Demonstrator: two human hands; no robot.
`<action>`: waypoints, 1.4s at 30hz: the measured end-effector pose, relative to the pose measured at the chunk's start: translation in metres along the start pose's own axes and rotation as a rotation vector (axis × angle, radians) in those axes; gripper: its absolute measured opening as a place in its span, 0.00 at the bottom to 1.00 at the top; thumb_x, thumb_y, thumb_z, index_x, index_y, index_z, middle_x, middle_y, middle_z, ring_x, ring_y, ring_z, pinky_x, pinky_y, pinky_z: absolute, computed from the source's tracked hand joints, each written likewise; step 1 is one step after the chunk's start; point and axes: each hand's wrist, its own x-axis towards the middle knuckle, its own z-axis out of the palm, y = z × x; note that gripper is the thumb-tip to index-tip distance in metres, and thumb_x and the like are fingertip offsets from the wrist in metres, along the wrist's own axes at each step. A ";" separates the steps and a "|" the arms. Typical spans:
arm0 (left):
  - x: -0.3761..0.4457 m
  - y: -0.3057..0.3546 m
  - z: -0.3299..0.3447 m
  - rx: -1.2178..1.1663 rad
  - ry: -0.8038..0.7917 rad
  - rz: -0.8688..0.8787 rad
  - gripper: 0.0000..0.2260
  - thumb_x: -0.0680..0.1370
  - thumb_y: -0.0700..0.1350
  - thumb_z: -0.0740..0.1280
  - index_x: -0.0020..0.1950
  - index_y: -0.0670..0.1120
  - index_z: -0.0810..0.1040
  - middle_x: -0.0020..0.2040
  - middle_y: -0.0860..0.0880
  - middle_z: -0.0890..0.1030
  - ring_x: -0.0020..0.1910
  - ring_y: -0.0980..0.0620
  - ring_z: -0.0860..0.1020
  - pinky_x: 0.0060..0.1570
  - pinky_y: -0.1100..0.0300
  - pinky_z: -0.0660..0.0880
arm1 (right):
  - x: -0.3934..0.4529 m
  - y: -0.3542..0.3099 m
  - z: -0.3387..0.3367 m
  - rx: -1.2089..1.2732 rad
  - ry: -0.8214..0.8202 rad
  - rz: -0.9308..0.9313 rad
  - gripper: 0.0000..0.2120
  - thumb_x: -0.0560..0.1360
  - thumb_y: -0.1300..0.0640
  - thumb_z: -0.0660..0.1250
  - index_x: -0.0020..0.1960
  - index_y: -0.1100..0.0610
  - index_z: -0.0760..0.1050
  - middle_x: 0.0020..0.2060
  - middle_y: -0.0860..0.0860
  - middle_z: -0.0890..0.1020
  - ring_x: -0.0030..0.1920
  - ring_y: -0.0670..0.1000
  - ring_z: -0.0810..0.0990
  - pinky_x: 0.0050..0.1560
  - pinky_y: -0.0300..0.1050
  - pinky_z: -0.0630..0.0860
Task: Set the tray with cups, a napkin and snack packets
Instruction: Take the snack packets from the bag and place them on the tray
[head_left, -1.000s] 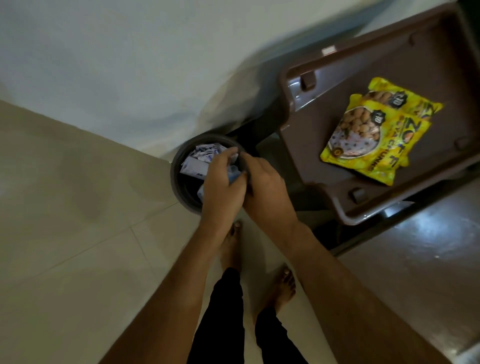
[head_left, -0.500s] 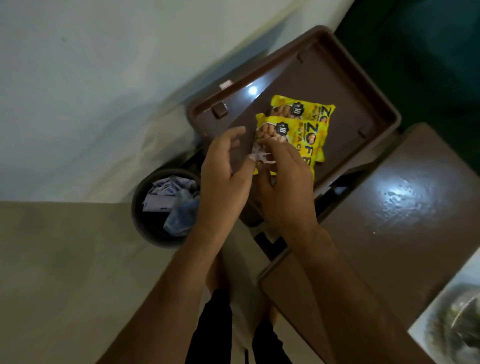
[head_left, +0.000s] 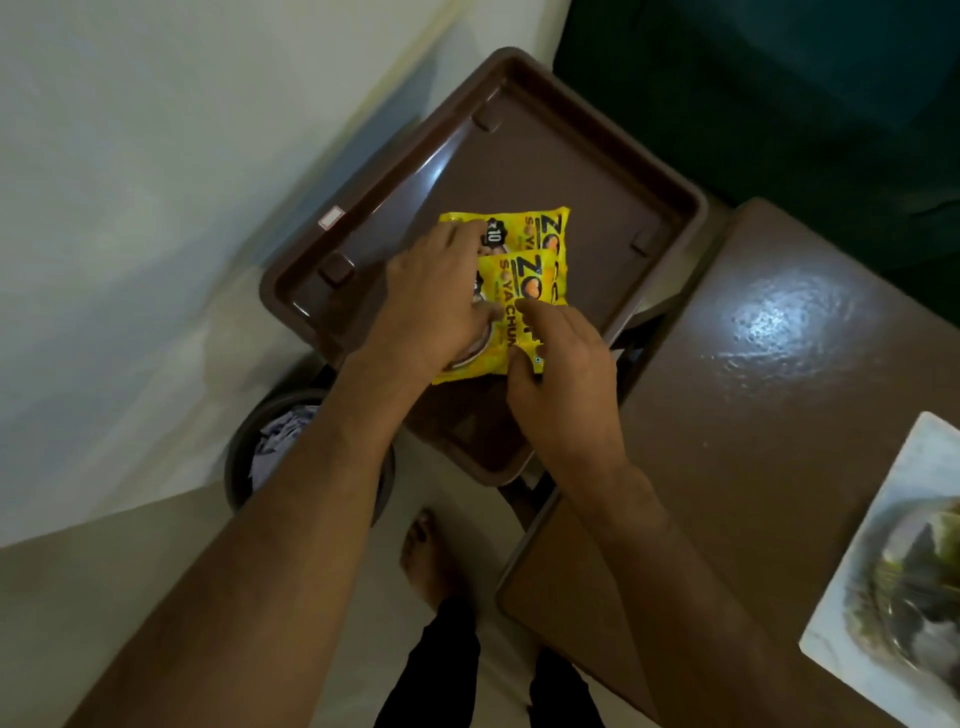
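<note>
A brown plastic tray (head_left: 675, 202) lies below me with two yellow snack packets in it, overlapping. The far packet (head_left: 543, 228) sits partly under the near packet (head_left: 519, 291). My left hand (head_left: 436, 301) lies palm down across the left side of both packets, fingers spread and hiding their printed pictures. My right hand (head_left: 561, 384) pinches the near packet's lower right edge between thumb and fingers. No cups or napkin are visible in the tray.
A dark round bin (head_left: 244, 457) holding crumpled paper stands on the floor, left of the tray and under my left forearm. A glossy brown table (head_left: 779, 415) at the right carries a white plate (head_left: 909, 571) with food. A pale wall runs along the left.
My view swung from the bin to the tray. Both hands rose from the bin and now rest on the packets in the tray, the left hand flattened over them.
</note>
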 end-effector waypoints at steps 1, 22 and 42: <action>0.004 0.000 -0.002 0.053 -0.047 -0.015 0.38 0.73 0.51 0.80 0.78 0.48 0.67 0.75 0.46 0.69 0.75 0.43 0.71 0.71 0.41 0.65 | 0.001 0.001 0.000 0.011 0.008 0.016 0.22 0.77 0.67 0.68 0.71 0.63 0.76 0.62 0.59 0.82 0.64 0.59 0.79 0.62 0.54 0.78; -0.032 -0.083 -0.001 -1.381 -0.101 -0.290 0.48 0.62 0.35 0.83 0.78 0.48 0.66 0.66 0.45 0.84 0.63 0.47 0.85 0.56 0.48 0.84 | 0.037 -0.037 0.024 0.673 0.046 0.320 0.32 0.80 0.63 0.71 0.80 0.49 0.64 0.57 0.54 0.84 0.54 0.48 0.87 0.51 0.49 0.86; -0.045 -0.101 0.008 -1.342 -0.276 0.040 0.46 0.73 0.30 0.77 0.83 0.60 0.63 0.80 0.53 0.67 0.73 0.40 0.76 0.43 0.48 0.86 | 0.073 -0.014 0.012 0.764 -0.112 0.599 0.13 0.84 0.50 0.66 0.56 0.57 0.85 0.45 0.50 0.90 0.43 0.48 0.89 0.41 0.44 0.85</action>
